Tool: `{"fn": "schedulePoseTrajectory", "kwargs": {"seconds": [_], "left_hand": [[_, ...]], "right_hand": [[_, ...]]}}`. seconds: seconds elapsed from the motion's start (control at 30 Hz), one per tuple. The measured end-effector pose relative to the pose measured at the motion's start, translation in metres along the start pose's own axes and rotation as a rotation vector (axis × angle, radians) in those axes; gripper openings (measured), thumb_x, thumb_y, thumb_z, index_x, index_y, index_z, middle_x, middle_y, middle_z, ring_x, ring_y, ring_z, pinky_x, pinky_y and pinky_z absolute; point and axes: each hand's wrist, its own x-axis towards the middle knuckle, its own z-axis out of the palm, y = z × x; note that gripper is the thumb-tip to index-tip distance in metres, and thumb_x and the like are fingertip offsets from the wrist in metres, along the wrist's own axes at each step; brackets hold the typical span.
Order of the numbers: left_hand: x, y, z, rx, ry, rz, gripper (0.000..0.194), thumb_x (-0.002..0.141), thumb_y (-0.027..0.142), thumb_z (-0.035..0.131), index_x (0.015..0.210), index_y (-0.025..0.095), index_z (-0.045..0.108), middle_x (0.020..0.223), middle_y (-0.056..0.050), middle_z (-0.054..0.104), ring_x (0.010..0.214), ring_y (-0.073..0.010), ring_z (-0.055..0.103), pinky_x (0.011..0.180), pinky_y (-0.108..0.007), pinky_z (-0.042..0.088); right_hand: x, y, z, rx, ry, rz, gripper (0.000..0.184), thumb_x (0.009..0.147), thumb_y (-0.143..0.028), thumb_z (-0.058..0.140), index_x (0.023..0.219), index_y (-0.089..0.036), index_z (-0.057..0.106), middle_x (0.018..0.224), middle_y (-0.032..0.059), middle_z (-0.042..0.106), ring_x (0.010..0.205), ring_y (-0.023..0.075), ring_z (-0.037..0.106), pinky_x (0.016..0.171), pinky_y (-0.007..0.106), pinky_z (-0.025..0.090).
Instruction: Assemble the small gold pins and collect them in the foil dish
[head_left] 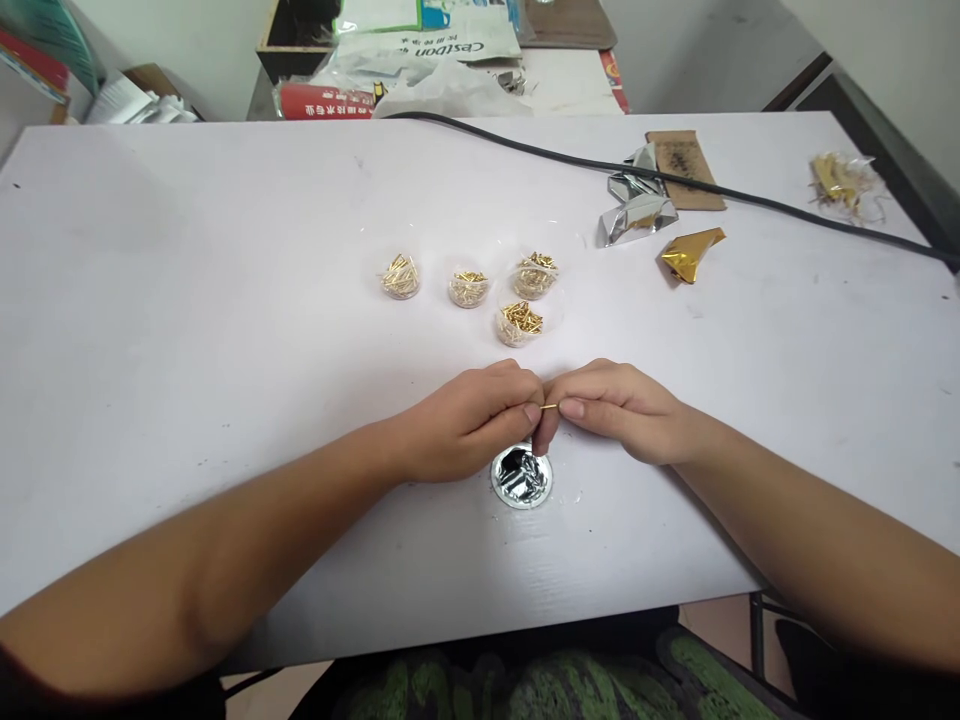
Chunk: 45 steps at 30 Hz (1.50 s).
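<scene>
Between my fingertips is a thin gold-coloured pin [550, 407], lying roughly level. My left hand [480, 415] pinches its left end between thumb and forefinger. At the other end, the thumb and fingers of my right hand [619, 408] close on it, and the two hands touch. Just below them a small round dish [523, 478] lined with crumpled silver foil lies on the table, its upper edge partly behind my fingers. Beyond my hands stand small clear cups of gold-coloured pins: one nearest [519, 325], one behind it [535, 277], and two further left.
A black cable [525, 150] crosses the far right of the white table [225, 250]. Silver foil [637, 218], gold foil [691, 255], a brown cardboard piece [686, 170] and a clear bag with gold pieces [844, 185] lie there. Bags and boxes sit behind the far edge.
</scene>
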Motion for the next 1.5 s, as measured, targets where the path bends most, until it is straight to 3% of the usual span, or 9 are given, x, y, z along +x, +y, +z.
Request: {"fn": "schedulePoseTrajectory", "kwargs": {"seconds": [0.37, 0.87, 1.07, 1.5], "left_hand": [[0.0015, -0.0031, -0.0005, 0.106, 0.009, 0.102, 0.024, 0.096, 0.013, 0.039, 0.076, 0.018, 0.052, 0.077, -0.001, 0.061, 0.077, -0.0137, 0.051, 0.079, -0.027, 0.042], [0.0022, -0.0013, 0.0010, 0.111, 0.050, 0.090, 0.026, 0.098, 0.017, 0.037, 0.079, 0.018, 0.054, 0.076, 0.000, 0.056, 0.080, -0.0140, 0.049, 0.079, -0.025, 0.041], [0.0022, 0.0001, 0.0015, 0.112, 0.060, 0.144, 0.028, 0.098, 0.012, 0.037, 0.084, 0.018, 0.060, 0.079, 0.000, 0.061, 0.080, -0.0130, 0.050, 0.082, -0.024, 0.041], [0.0014, -0.0022, 0.0034, 0.118, 0.087, 0.198, 0.026, 0.098, 0.011, 0.037, 0.083, 0.018, 0.057, 0.084, -0.001, 0.067, 0.081, -0.0137, 0.051, 0.083, -0.026, 0.042]], "right_hand": [[-0.0002, 0.0001, -0.0020, -0.026, -0.009, 0.002, 0.035, 0.104, -0.023, 0.043, 0.088, -0.010, 0.072, 0.081, 0.0102, 0.073, 0.081, 0.0152, 0.070, 0.076, 0.025, 0.053], [-0.0018, 0.0056, 0.0062, 0.044, 0.086, 0.011, 0.039, 0.103, -0.031, 0.045, 0.073, -0.013, 0.062, 0.062, 0.0030, 0.061, 0.061, 0.0109, 0.058, 0.059, 0.024, 0.045], [-0.0019, 0.0067, 0.0070, 0.091, 0.102, 0.029, 0.039, 0.103, -0.031, 0.046, 0.074, -0.013, 0.063, 0.062, 0.0034, 0.062, 0.062, 0.0113, 0.059, 0.061, 0.024, 0.046], [-0.0014, 0.0061, 0.0076, 0.152, 0.089, 0.060, 0.039, 0.103, -0.032, 0.048, 0.074, -0.012, 0.065, 0.064, 0.0051, 0.064, 0.064, 0.0124, 0.061, 0.064, 0.025, 0.049]]}}
